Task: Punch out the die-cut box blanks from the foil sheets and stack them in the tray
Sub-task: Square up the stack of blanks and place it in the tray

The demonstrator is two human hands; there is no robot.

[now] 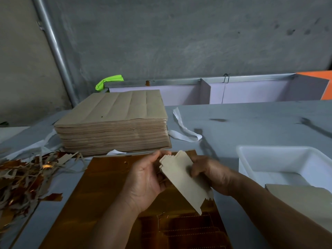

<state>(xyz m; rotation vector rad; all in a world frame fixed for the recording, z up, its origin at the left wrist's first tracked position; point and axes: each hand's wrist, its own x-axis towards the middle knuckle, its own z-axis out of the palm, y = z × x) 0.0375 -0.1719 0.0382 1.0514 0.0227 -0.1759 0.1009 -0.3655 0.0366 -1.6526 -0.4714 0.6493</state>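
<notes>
A small bundle of punched-out box blanks (185,182), grey-beige backs up, is held tilted above the table. My left hand (145,180) grips its left edge and my right hand (212,173) grips its right edge. Beneath them lies a copper-gold foil sheet (107,191) with die-cut lines showing near the front. A white plastic tray (251,159) stands to the right, holding a stack of blanks (301,198) in its near corner. A tall pile of uncut sheets (115,123), brown backs up, sits behind the foil sheet.
A heap of torn foil and paper scrap (19,182) covers the table's left side. White strapping bands (185,132) lie beside the sheet pile. Behind the grey table (251,119) are a lilac partitioned shelf (248,92), a metal pole (55,51) and a concrete wall.
</notes>
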